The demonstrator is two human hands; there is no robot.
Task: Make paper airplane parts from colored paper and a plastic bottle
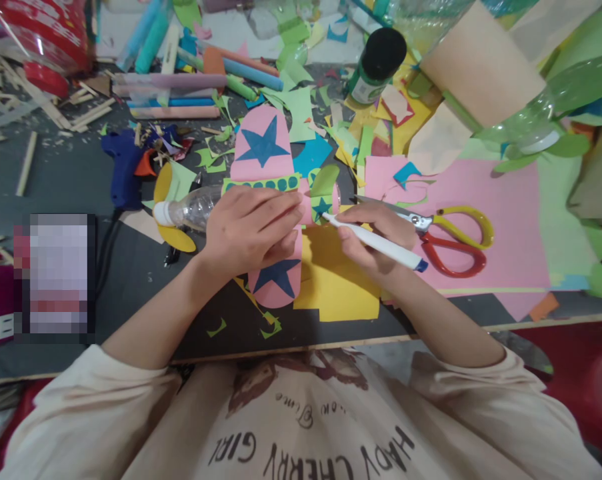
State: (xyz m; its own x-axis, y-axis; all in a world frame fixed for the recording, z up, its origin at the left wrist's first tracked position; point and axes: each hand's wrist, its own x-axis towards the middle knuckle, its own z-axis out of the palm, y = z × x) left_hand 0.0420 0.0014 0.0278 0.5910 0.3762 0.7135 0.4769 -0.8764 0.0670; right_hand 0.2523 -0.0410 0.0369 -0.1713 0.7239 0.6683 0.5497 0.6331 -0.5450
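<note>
My left hand [255, 223] lies over the body of a plastic-bottle model airplane [265, 167], its fingers bent around it and the thumb mostly hidden. The plane has pink paper wings with dark blue stars, a green dotted band, and a yellow propeller [165, 180] at the bottle's white cap. My right hand [375, 233] pinches a white marker pen [381, 245] with a blue end. The pen's tip is at the small blue star [322, 206] on the green tail band; whether it touches I cannot tell. Under the plane's tail lies yellow paper [341, 280].
Scissors [455, 233] with yellow and red handles lie on pink paper [515, 233] at right. A blue glue gun [125, 167], a phone-like blurred device [59, 273] and wooden sticks [91, 113] are at left. Behind are rolled papers [171, 83], a black-capped jar [378, 63] and paper scraps.
</note>
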